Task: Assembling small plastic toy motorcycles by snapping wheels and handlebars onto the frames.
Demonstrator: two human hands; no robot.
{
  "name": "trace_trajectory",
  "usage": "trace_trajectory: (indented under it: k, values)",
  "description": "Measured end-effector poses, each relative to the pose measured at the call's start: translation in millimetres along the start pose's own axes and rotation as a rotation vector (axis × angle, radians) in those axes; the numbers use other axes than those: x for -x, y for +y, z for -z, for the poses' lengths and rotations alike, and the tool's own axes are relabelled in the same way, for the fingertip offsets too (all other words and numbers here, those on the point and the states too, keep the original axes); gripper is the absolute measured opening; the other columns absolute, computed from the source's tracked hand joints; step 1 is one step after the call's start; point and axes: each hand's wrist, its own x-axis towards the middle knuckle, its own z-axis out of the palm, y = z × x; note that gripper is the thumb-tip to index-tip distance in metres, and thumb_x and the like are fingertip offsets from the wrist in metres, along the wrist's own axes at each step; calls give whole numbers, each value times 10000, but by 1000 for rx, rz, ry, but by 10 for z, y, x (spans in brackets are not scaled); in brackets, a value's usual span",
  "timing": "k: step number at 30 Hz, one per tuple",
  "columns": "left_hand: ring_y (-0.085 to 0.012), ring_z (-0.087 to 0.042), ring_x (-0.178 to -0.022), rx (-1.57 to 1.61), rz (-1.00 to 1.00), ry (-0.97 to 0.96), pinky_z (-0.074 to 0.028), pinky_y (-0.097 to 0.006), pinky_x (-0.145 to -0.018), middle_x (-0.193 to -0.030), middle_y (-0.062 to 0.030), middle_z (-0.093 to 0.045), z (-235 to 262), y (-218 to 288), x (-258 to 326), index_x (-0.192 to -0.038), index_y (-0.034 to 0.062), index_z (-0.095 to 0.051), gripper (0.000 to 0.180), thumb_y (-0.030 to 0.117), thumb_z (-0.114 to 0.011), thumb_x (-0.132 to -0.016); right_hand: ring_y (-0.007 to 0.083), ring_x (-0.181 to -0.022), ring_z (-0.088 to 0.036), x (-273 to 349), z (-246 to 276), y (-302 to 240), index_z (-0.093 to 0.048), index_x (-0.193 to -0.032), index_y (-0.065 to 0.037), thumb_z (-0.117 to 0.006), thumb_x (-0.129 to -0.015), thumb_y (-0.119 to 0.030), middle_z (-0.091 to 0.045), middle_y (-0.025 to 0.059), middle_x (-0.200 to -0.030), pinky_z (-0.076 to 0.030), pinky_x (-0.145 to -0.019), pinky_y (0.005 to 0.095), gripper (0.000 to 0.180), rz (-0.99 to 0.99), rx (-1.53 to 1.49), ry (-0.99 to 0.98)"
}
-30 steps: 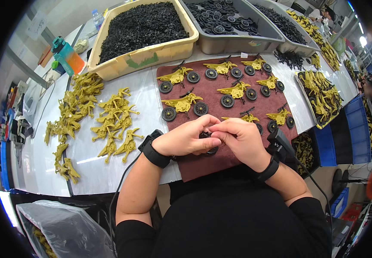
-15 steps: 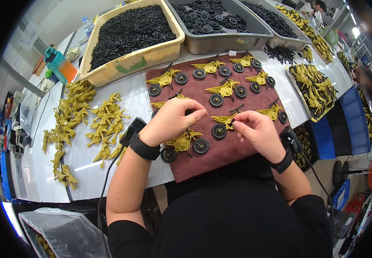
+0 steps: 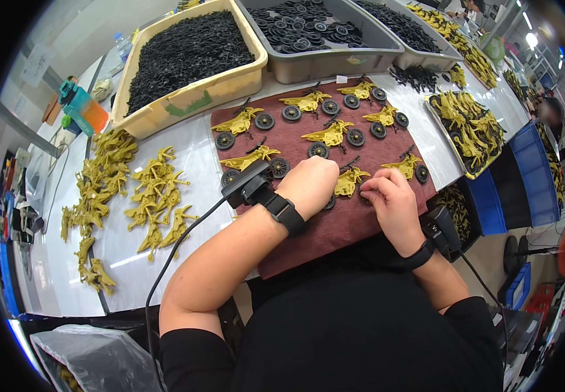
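Note:
My left hand (image 3: 312,185) is bent over the mat beside a yellow toy motorbike body (image 3: 349,183); its back faces up and hides its fingers. Part of a black spoked wheel (image 3: 329,204) shows below that hand. My right hand (image 3: 390,204) has thumb and fingers pinched at the dark rim of a small black wheel, mostly covered by the fingertips, just right of the same body. Around both hands, more yellow bodies (image 3: 330,134) lie on the reddish-brown mat (image 3: 282,251), each with black wheels (image 3: 355,137) and a thin black handlebar part beside it.
Loose yellow bodies (image 3: 158,196) are heaped on the left of the white table. Behind the mat stand a cream bin (image 3: 191,98) of small black parts and a grey bin (image 3: 334,62) of wheels. A tray (image 3: 468,173) of yellow-and-black pieces sits right. A cable (image 3: 165,261) runs from my left wrist device.
My left hand has moved right and down, from above the mat to the middle motorbike body. My right hand stays pinched close to that body. The whole view has shifted slightly.

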Motion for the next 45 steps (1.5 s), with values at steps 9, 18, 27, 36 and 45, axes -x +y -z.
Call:
trace_trajectory:
  k: [9, 18, 27, 36, 45]
  values:
    - [-387, -641, -806, 55, 17, 49, -519, -446, -733, -773, -249, -632, -113, -53, -77, -793, -36, -624, 144, 106, -610, -810, 316, -777, -609, 82, -122, -52, -640, -845, -1, -651, -781, -33, -610, 141, -808, -505, -705, 378, 73, 13, 69, -90]
    - [-386, -640, -822, 128, -19, 59, -521, -449, -733, -774, -233, -634, -82, -32, -67, -801, -27, -617, 87, 38, -560, -793, 340, -710, -584, 118, -213, -78, -603, -779, 11, -640, -787, -34, -568, 158, -752, -495, -664, 405, 58, -4, 145, -113]
    - [-378, -645, -831, 112, -57, 25, -529, -443, -725, -791, -225, -640, -45, -41, -69, -814, -17, -618, 78, 16, -556, -778, 345, -686, -588, 129, -295, -102, -631, -797, 19, -655, -778, -29, -587, 171, -735, -492, -642, 420, 57, -71, 159, -85]
    - [-381, -644, -807, 112, -77, 11, -525, -446, -719, -776, -230, -637, -173, -176, -188, -803, -23, -628, 88, 25, -571, -755, 363, -705, -629, 57, -165, -159, -608, -799, 29, -645, -792, -46, -633, 210, -749, -508, -656, 419, 84, -208, 117, -176]
    - [-391, -637, -799, 166, -90, -3, -520, -443, -719, -767, -235, -630, -206, -233, -224, -806, -26, -629, 103, 35, -578, -741, 399, -691, -621, -97, -243, -104, -579, -755, 44, -598, -772, -86, -604, 241, -683, -501, -653, 455, 133, -216, 210, -317]
